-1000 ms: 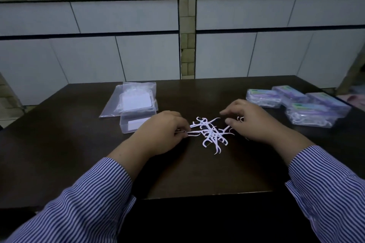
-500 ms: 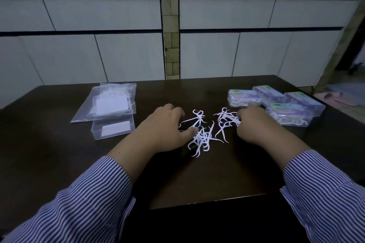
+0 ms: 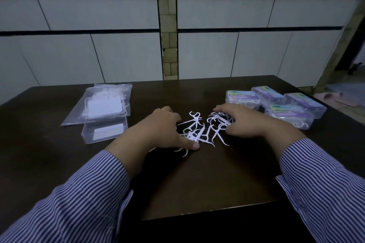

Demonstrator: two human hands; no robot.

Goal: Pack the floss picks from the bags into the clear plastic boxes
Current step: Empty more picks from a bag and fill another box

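Thin white plastic floss picks (image 3: 201, 130) look light, springy, tangle-prone; best pinched by handles. Left hand (image 3: 160, 134) spread flat, right hand (image 3: 243, 122) loosely spread over pile.

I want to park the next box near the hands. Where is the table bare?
Bare: the near table between the sleeves, and the far strip between the bag and the filled boxes. Crowded: the centre, where left hand and right hand flank the loose floss picks.

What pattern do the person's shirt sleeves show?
Narrow blue-and-white stripes on both sleeves, clearest in the head view.
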